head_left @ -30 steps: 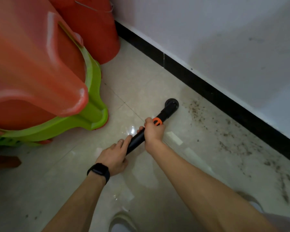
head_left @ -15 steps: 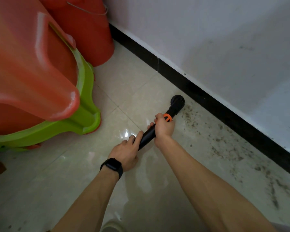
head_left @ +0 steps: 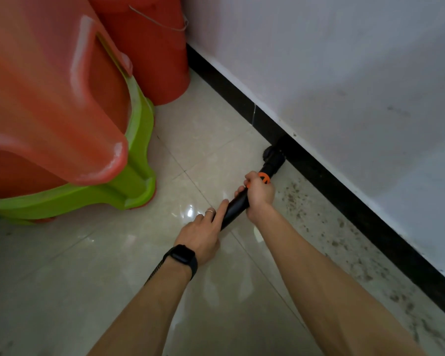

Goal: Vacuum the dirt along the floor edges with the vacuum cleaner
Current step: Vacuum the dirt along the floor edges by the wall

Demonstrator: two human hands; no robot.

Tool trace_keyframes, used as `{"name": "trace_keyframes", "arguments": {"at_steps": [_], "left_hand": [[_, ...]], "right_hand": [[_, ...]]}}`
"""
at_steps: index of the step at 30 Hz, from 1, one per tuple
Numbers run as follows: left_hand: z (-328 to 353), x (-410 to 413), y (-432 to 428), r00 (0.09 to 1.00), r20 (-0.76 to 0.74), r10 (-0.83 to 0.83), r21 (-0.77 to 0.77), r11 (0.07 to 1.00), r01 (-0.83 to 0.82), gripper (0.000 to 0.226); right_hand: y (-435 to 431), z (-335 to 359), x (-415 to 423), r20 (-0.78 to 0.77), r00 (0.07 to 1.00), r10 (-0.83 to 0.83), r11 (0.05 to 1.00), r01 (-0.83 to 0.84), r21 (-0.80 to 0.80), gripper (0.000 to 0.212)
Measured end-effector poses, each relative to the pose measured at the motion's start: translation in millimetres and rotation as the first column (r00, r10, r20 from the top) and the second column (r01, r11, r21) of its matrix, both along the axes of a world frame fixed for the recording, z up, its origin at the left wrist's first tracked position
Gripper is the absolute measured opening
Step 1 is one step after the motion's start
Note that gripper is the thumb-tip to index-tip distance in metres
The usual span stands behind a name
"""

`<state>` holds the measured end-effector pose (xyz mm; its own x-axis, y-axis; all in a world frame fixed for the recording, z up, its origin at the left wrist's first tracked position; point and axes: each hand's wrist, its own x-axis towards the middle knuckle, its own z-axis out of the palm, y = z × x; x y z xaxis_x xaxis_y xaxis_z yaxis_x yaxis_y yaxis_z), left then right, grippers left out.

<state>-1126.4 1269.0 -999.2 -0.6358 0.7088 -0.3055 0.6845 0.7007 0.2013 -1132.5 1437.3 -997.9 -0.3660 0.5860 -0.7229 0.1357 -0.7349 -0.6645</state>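
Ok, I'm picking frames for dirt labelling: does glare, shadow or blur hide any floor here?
Head view: small glare spots on the glossy floor beside the vacuum cleaner; dirt by the baseboard is dim but readable; the near red stool looks soft.

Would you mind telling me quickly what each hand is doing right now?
Left hand: open, straight fingers resting along the vacuum cleaner.
Right hand: closed, gripping the vacuum cleaner.
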Motion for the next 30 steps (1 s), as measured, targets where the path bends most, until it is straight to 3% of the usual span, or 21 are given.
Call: {"name": "trace_keyframes", "arguments": {"at_steps": [6, 13, 18, 24, 30], "left_hand": [[-6.1, -5.4, 5.1, 0.996, 0.031, 0.083, 0.073, 0.994, -0.085, 0.093], [-7.3, -9.3, -41.8, 0.995, 0.029, -0.092, -0.011, 0.996, 0.092, 0.089], [-2.3, 5.4, -91.2, 0.979, 0.014, -0.202, -0.096, 0.975, 0.202, 0.083], [1.3, 15.4, -134.0, 0.977, 0.018, -0.211, -0.146, 0.966, 0.212, 0.080], [7.3, 20.8, -135.3, 0.979, 0.002, -0.204, -0.159, 0.966, 0.201, 0.079]], "right_hand": [[6.0, 0.5, -21.1, 0.018, 0.997, 0.075, 0.996, -0.075, 0.042, 0.010], [-40.2, -9.9, 18.1, 0.032, 0.996, -0.082, 0.997, 0.082, -0.005, 0.024], [-91.3, -9.5, 58.7, 0.006, 0.998, -0.060, 0.995, 0.060, -0.075, 0.019], [-135.0, -4.7, 75.6, 0.027, 0.999, -0.027, 0.991, 0.031, -0.129, 0.032], [-138.4, -2.8, 75.9, 0.047, 0.999, -0.023, 0.995, 0.028, -0.099, 0.018]]}}
